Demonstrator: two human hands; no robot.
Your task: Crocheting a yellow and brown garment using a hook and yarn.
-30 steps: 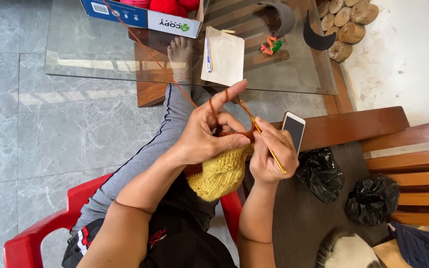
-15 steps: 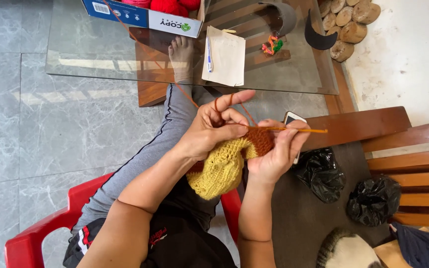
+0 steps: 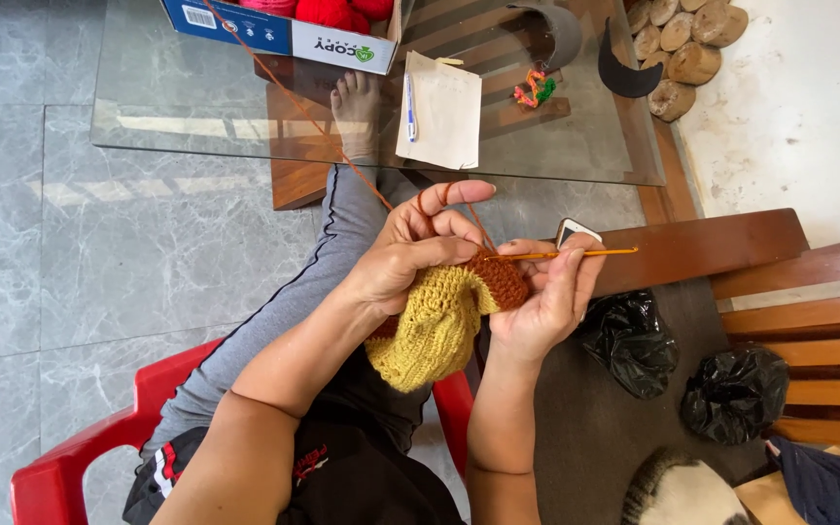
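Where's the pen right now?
In the head view, the pen lies on the glass table, along the left edge of the paper sheet, just right of the bare foot seen beneath the glass.

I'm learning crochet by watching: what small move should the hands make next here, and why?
Probably draw the hook back through the loop. It lies level, its tip at the rust-brown edge of the yellow piece, gripped by the right hand. The left hand pinches the work, with the brown yarn over its raised forefinger, ready to feed.
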